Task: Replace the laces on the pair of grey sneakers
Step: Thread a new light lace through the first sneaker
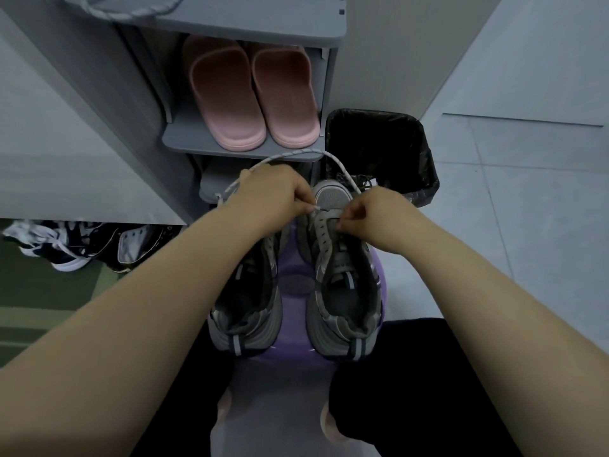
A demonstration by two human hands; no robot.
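Observation:
Two grey sneakers stand side by side on a purple stool (295,282), toes pointing away from me. The right sneaker (342,278) has empty eyelets along most of its tongue. The left sneaker (247,291) is partly covered by my left forearm. A pale speckled lace (296,154) arcs above both hands. My left hand (273,196) pinches one end of the lace near the toe-end eyelets of the right sneaker. My right hand (379,219) pinches the lace at the eyelet row on that shoe's right side.
A grey shoe rack (244,146) stands just behind the stool with pink slippers (253,94) on its shelf. A black-lined bin (382,153) sits to the right and holds dark laces. Dark sneakers (85,242) lie on the floor at left. Another pale lace (128,9) rests on the rack's top.

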